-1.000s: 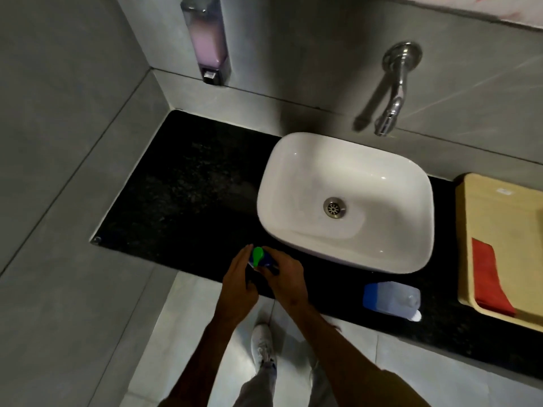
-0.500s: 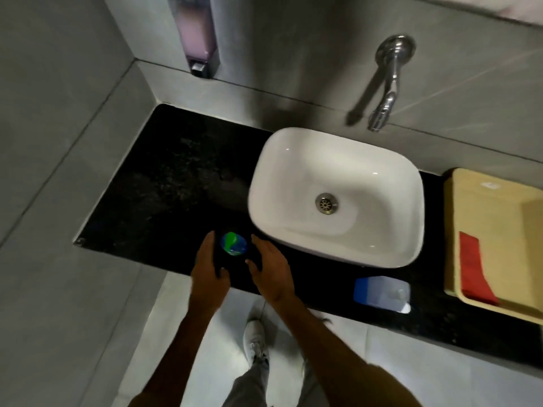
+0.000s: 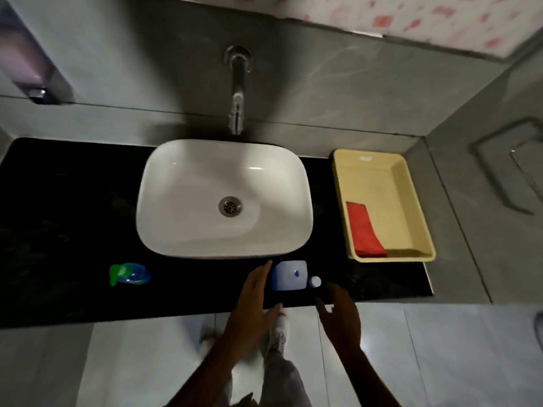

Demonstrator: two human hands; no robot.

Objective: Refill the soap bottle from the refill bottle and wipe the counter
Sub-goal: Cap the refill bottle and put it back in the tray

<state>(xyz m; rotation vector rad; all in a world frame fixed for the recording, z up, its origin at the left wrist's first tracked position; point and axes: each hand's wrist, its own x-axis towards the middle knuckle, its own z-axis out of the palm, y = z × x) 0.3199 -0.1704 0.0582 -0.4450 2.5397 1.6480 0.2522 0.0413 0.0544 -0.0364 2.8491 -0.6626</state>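
A small blue bottle with a green top (image 3: 129, 273) stands alone on the black counter (image 3: 67, 201), left of the basin. A pale blue-and-white refill bottle (image 3: 289, 274) with a white cap (image 3: 315, 281) lies on the counter in front of the basin. My left hand (image 3: 252, 301) reaches toward it with straight fingers, its fingertips just left of the bottle. My right hand (image 3: 340, 309) hovers just right of the cap, fingers loosely spread. Neither hand holds anything.
A white basin (image 3: 176, 230) sits mid-counter under a chrome wall tap (image 3: 237, 92). A yellow tray (image 3: 396, 177) at the right holds a red cloth (image 3: 363, 230). A wall soap dispenser (image 3: 26, 63) hangs at the upper left. The counter's front edge runs below my hands.
Both hands let go of the green-topped bottle, which now stands on the counter, and moved right to the refill bottle. The view swung right.
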